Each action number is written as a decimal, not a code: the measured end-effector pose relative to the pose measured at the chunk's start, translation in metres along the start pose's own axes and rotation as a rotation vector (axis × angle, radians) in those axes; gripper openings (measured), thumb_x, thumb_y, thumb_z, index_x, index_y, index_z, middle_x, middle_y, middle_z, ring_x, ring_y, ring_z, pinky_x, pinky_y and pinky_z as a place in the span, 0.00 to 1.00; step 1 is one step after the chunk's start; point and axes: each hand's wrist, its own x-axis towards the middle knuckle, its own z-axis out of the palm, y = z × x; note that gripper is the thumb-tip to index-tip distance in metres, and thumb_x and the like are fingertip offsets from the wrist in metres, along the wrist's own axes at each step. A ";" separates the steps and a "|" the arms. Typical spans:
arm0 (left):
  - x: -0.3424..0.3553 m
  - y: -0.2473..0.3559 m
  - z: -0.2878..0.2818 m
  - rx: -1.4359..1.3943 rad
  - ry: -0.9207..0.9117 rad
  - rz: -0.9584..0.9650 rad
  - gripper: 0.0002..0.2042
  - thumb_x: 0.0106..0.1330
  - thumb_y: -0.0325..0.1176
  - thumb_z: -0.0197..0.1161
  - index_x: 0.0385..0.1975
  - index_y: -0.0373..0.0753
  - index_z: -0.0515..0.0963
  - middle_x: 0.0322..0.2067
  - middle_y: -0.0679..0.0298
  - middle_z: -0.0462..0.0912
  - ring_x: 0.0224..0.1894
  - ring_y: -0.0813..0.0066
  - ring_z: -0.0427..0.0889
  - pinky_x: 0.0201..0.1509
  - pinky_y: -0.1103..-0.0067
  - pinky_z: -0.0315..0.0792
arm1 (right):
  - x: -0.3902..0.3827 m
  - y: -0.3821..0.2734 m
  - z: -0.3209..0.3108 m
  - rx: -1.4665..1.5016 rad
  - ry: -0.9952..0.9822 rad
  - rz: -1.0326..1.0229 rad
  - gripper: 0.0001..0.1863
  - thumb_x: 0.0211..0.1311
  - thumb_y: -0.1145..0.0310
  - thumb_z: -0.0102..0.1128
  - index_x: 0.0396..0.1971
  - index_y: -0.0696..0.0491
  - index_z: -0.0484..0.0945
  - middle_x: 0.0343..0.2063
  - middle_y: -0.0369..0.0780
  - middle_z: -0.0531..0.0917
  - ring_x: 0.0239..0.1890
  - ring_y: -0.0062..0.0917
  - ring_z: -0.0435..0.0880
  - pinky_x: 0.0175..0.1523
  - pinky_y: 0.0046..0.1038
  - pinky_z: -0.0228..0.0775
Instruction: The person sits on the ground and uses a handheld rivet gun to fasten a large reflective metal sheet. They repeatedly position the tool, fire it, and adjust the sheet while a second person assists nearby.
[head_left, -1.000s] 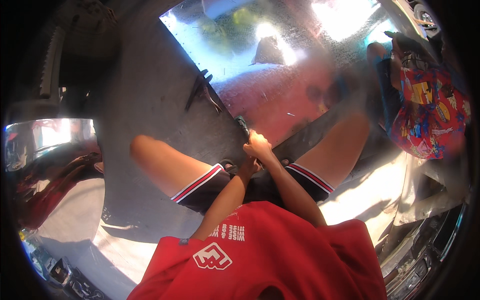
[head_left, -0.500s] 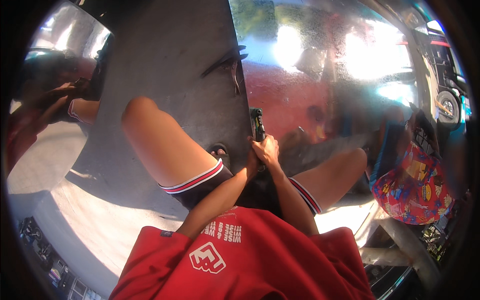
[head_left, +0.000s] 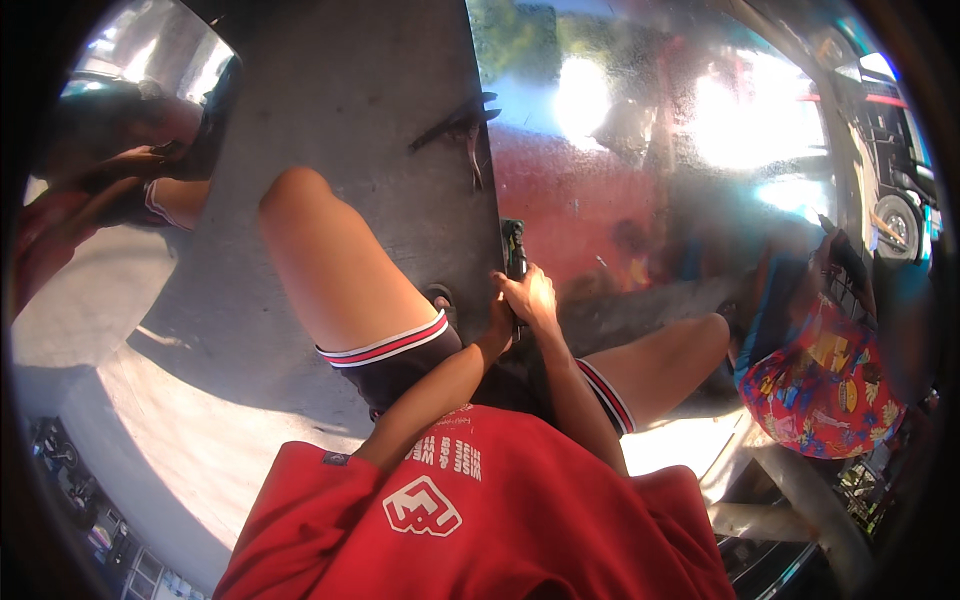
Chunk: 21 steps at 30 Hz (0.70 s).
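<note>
A narrow tool with a black body and a greenish head [head_left: 513, 236] points away from me along the edge of a shiny metal sheet [head_left: 570, 185]; its exact kind cannot be made out. My right hand [head_left: 533, 293] is wrapped around its handle. Against it, a little lower, my left hand [head_left: 502, 312] is closed on the same tool, its fingers partly hidden. Farther up that edge hangs a dark pliers-like tool [head_left: 460, 125], with long handles and jaws across the sheet's rim. Neither hand touches it.
Grey flat surface [head_left: 350, 110] spreads left of the sheet. My bent knees [head_left: 295, 195] frame the work. At the right is another person in a bright patterned garment [head_left: 825, 385], close to a wooden beam [head_left: 815, 500]. A wheel [head_left: 897, 222] stands at the far right.
The view has shifted slightly, moving the scene a little within the picture. Both hands keep their grip on the black and green tool, and the pliers-like tool stays on the edge.
</note>
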 end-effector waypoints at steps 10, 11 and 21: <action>0.010 -0.005 -0.013 -0.016 0.070 0.149 0.41 0.66 0.73 0.37 0.54 0.38 0.73 0.45 0.57 0.79 0.48 0.64 0.79 0.53 0.70 0.73 | -0.002 -0.001 0.008 0.113 -0.033 0.143 0.31 0.49 0.44 0.68 0.39 0.60 0.83 0.37 0.55 0.85 0.45 0.50 0.85 0.51 0.43 0.76; 0.014 -0.007 -0.015 -0.019 0.078 0.180 0.41 0.66 0.73 0.36 0.55 0.38 0.73 0.46 0.57 0.79 0.49 0.63 0.79 0.53 0.70 0.72 | -0.001 0.002 0.014 0.115 -0.024 0.136 0.28 0.49 0.48 0.68 0.41 0.57 0.82 0.38 0.54 0.85 0.46 0.50 0.85 0.51 0.43 0.76; 0.000 -0.006 -0.010 -0.098 0.034 0.047 0.51 0.60 0.81 0.27 0.55 0.36 0.74 0.47 0.56 0.81 0.49 0.61 0.80 0.48 0.68 0.75 | 0.001 -0.009 -0.007 0.059 -0.118 0.116 0.32 0.49 0.45 0.69 0.42 0.59 0.80 0.38 0.53 0.86 0.46 0.48 0.85 0.50 0.43 0.77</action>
